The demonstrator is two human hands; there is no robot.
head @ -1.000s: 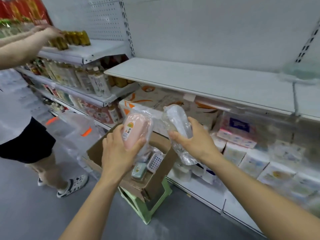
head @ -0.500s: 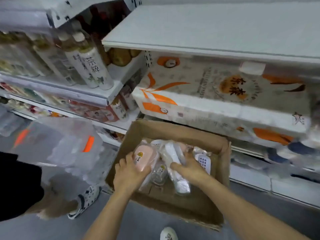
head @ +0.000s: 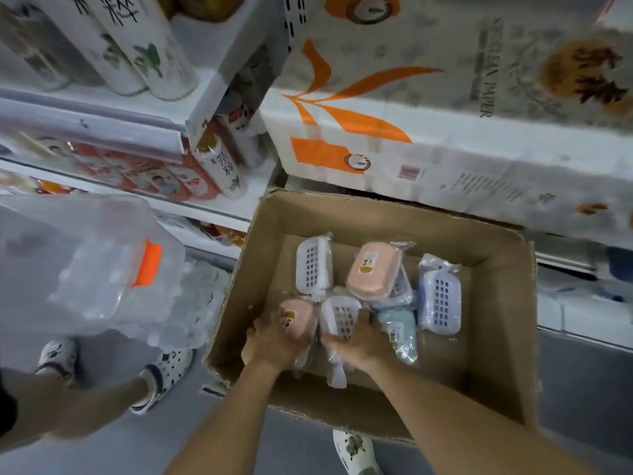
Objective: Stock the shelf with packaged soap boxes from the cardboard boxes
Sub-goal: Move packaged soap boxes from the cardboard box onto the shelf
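Both hands are down inside the open cardboard box (head: 493, 303), close together at its near left side. The left hand (head: 274, 344) is wrapped around a pink soap box (head: 299, 320) in clear plastic wrap, fingers curled over its near end. The right hand (head: 359, 341) lies just beside it, fingers closed over a white slotted soap box (head: 340, 315), also bagged in clear film. Four more wrapped soap boxes lie loose on the box floor beyond the hands: a white one (head: 313, 265) at far left, a second pink one (head: 373, 270) bearing a small label, a pale green one (head: 399, 329) just right of the right hand, and a bluish slotted one (head: 440, 299) furthest right.
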